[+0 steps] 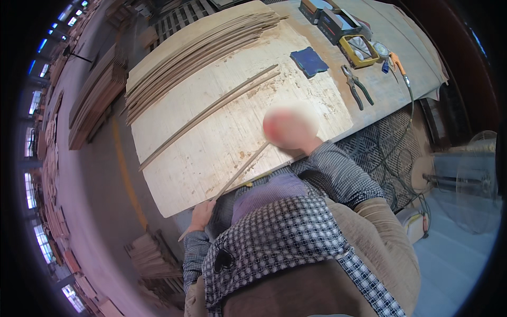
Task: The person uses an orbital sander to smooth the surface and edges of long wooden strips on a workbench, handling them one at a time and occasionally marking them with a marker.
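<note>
A thin wooden strip (242, 170) slants over the near edge of a pale plywood board (190, 158). My left hand (202, 216) is closed around its lower part, just off the board's edge, and a short end sticks out below the hand. At the strip's upper end, over the board, is my right hand (292, 127). A blur covers that hand, with a reddish patch at its left, so its grip is hidden. Two more long strips (214, 113) lie close together across the middle of the board. Beyond them, several strips (198, 59) form a wide row.
On the table's right part lie a blue cloth (309, 62), pliers (357, 87), a yellow box (358, 50), dark cartons (336, 21), a round gauge (380, 50) and an orange-handled air gun (397, 64) with a hose. Stacked boards (97, 95) stand left; a fan (475, 182) stands right.
</note>
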`<control>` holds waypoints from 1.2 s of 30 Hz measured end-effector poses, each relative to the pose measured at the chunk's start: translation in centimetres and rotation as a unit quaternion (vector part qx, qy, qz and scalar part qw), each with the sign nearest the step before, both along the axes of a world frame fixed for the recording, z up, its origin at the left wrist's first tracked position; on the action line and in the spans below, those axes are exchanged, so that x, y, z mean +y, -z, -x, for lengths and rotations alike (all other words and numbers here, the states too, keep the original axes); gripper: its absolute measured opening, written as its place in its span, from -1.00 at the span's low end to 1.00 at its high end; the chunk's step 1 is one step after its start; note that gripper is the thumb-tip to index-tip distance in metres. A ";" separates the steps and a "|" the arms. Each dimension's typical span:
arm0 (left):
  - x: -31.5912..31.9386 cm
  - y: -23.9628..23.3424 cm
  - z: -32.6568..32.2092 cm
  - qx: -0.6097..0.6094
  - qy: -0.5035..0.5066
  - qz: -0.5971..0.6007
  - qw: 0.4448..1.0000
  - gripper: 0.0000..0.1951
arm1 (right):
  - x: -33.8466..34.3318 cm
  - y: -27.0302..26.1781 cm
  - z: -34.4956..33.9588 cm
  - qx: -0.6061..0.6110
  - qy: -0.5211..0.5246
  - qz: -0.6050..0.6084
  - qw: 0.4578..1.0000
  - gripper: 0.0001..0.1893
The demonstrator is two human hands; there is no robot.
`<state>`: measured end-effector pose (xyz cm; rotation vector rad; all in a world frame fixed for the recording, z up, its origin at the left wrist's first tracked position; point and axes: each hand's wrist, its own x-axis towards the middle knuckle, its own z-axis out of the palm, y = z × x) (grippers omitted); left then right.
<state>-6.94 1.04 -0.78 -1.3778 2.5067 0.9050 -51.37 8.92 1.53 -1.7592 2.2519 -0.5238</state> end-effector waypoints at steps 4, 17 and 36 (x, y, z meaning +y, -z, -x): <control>1.3 -0.6 0.7 -0.013 -0.023 0.093 0.995 -0.61 | 0.4 4.1 6.6 0.036 0.023 0.012 0.999 -0.37; 2.4 1.1 0.3 -0.036 0.030 0.217 0.975 -0.71 | -1.0 -5.5 -16.0 -0.127 -0.234 -0.003 0.964 -0.54; 1.6 -0.4 1.6 -0.044 0.027 0.123 0.991 -0.64 | 0.8 -7.0 0.7 0.042 0.079 -0.016 0.996 -0.36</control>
